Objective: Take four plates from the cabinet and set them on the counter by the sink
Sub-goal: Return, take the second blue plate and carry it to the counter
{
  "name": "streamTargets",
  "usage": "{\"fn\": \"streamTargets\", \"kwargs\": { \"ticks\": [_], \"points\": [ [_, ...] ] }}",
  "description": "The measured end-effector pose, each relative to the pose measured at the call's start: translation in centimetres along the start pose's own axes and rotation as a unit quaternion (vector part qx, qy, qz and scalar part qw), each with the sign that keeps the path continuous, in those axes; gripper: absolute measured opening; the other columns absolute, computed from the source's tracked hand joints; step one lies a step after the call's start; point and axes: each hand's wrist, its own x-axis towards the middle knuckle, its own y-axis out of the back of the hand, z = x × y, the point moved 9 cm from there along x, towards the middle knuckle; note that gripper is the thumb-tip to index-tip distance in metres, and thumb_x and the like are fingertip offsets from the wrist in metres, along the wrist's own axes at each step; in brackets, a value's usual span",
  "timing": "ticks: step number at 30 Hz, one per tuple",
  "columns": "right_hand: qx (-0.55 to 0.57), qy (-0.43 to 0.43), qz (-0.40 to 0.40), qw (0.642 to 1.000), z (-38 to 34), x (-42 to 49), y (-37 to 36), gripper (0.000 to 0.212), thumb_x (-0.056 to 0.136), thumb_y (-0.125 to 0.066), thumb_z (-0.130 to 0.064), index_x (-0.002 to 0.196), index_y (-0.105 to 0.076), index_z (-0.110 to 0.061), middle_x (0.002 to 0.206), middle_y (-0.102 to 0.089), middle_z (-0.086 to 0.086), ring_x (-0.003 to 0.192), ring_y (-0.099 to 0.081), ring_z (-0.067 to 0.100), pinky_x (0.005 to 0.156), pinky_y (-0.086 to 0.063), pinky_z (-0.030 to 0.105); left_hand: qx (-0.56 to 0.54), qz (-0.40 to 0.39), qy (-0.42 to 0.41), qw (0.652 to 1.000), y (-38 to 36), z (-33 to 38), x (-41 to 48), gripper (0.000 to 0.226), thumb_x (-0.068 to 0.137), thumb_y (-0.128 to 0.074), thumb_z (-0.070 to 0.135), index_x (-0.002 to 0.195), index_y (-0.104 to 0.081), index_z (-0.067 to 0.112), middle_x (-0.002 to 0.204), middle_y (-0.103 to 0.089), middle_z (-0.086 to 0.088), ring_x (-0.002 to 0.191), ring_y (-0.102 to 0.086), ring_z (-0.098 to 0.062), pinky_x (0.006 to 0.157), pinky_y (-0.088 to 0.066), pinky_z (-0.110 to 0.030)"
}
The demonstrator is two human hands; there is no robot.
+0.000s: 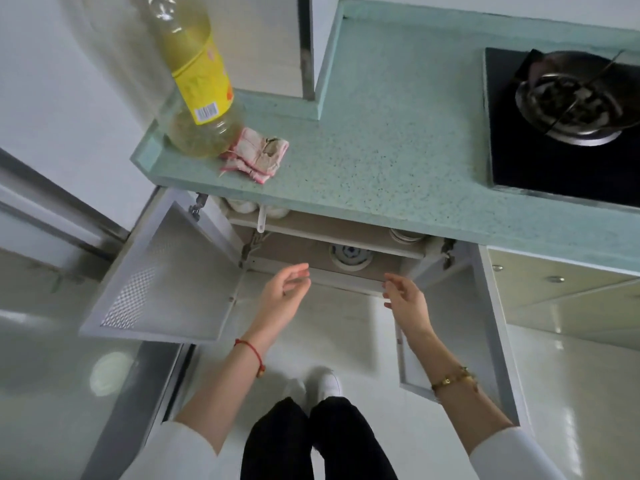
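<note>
Your spread, empty left hand (284, 293) and right hand (406, 301) face the open cabinet (301, 251) at twelve o'clock; no plates moved.

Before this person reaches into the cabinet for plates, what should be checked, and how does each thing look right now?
1. Doors open: ok. The left door and right door are swung wide.
2. Hands free: ok. The left hand and right hand hold nothing.
3. Four plates there: cannot tell. One round dish shows inside; the rest is hidden.
4. Landing space: ok. The counter is bare between the cloth and the stove.
5. Sink located: not ok, none in view.
</note>
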Motion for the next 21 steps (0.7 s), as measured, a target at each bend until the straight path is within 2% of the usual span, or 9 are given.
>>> {"fn": "streamTargets", "kwargs": {
  "ticks": [2, 5, 8, 11, 14, 17, 19, 21],
  "points": [
    [-0.013, -0.011, 0.014, 1.0, 2.9, 3.4, -1.5, 0.027, 0.096, -0.052, -0.019, 0.118, -0.064, -0.011, 0.104, -0.067, 0.003, 0.094, -0.065, 0.023, 0.093, -0.055, 0.046, 0.015, -0.014, 0.01, 1.0, -1.2, -3.1, 3.7, 0.031, 0.093, -0.064, 0.022, 0.124, -0.064, 0.024, 0.122, -0.069, 0.003, 0.112, -0.065, -0.011, 0.101, -0.05, -0.033],
    [-0.022, -0.026, 0.036, 0.999, 7.9, 8.7, -4.3, 0.023, 0.096, -0.052, -0.018, 0.114, -0.065, -0.014, 0.113, -0.068, 0.011, 0.105, -0.065, 0.032, 0.096, -0.051, 0.052, 0.029, -0.01, 0.014, 0.999, -3.1, -8.5, 9.6, 0.036, 0.093, -0.064, 0.018, 0.128, -0.062, 0.017, 0.122, -0.07, -0.003, 0.108, -0.066, -0.016, 0.096, -0.05, -0.032],
    [-0.009, -0.03, 0.057, 0.998, 13.2, 15.1, -7.3, 0.025, 0.095, -0.054, -0.017, 0.117, -0.064, -0.013, 0.12, -0.066, 0.016, 0.11, -0.063, 0.034, 0.099, -0.049, 0.052, 0.048, -0.013, 0.017, 0.999, -5.2, -14.5, 16.1, 0.038, 0.092, -0.066, 0.018, 0.129, -0.061, 0.016, 0.118, -0.07, -0.002, 0.107, -0.067, -0.02, 0.096, -0.052, -0.035],
    [-0.012, -0.018, 0.066, 0.998, 17.9, 22.0, -10.1, 0.028, 0.096, -0.052, -0.02, 0.122, -0.061, -0.016, 0.118, -0.067, 0.013, 0.11, -0.064, 0.032, 0.1, -0.05, 0.049, 0.064, -0.02, 0.013, 0.998, -7.5, -20.2, 22.8, 0.037, 0.094, -0.063, 0.016, 0.13, -0.058, 0.012, 0.119, -0.068, -0.007, 0.107, -0.067, -0.027, 0.094, -0.054, -0.039],
    [-0.014, 0.011, 0.081, 0.997, 22.5, 29.3, -12.3, 0.026, 0.095, -0.053, -0.016, 0.12, -0.061, -0.013, 0.102, -0.068, 0.005, 0.099, -0.065, 0.027, 0.094, -0.053, 0.042, 0.064, -0.03, 0.006, 0.997, -10.1, -26.1, 29.4, 0.041, 0.095, -0.062, 0.016, 0.134, -0.054, 0.011, 0.128, -0.063, -0.01, 0.111, -0.063, -0.026, 0.099, -0.053, -0.042],
    [-0.03, 0.032, 0.079, 0.996, 26.7, 36.4, -14.4, 0.019, 0.095, -0.051, -0.006, 0.111, -0.061, -0.006, 0.083, -0.059, -0.003, 0.086, -0.056, 0.023, 0.076, -0.049, 0.032, 0.091, -0.027, 0.005, 0.995, -12.5, -32.0, 35.7, 0.04, 0.096, -0.059, 0.013, 0.136, -0.052, 0.008, 0.132, -0.063, -0.014, 0.12, -0.061, -0.032, 0.103, -0.049, -0.046],
    [-0.068, 0.058, 0.092, 0.992, 28.9, 40.8, -15.4, 0.016, 0.095, -0.051, -0.001, 0.107, -0.061, 0.0, 0.093, -0.062, 0.011, 0.092, -0.055, 0.026, 0.074, -0.044, 0.029, 0.086, -0.026, 0.011, 0.996, -13.9, -35.5, 39.4, 0.041, 0.095, -0.059, 0.008, 0.135, -0.051, 0.005, 0.127, -0.065, -0.02, 0.117, -0.062, -0.036, 0.099, -0.051, -0.045],
    [-0.095, 0.083, 0.109, 0.986, 30.7, 44.5, -16.0, 0.023, 0.095, -0.051, -0.002, 0.114, -0.06, 0.007, 0.113, -0.063, 0.023, 0.101, -0.059, 0.033, 0.082, -0.044, 0.033, 0.069, -0.029, 0.009, 0.997, -15.2, -38.4, 42.6, 0.041, 0.093, -0.06, 0.006, 0.133, -0.052, 0.003, 0.124, -0.065, -0.023, 0.115, -0.063, -0.038, 0.096, -0.052, -0.043]
  ]
}}
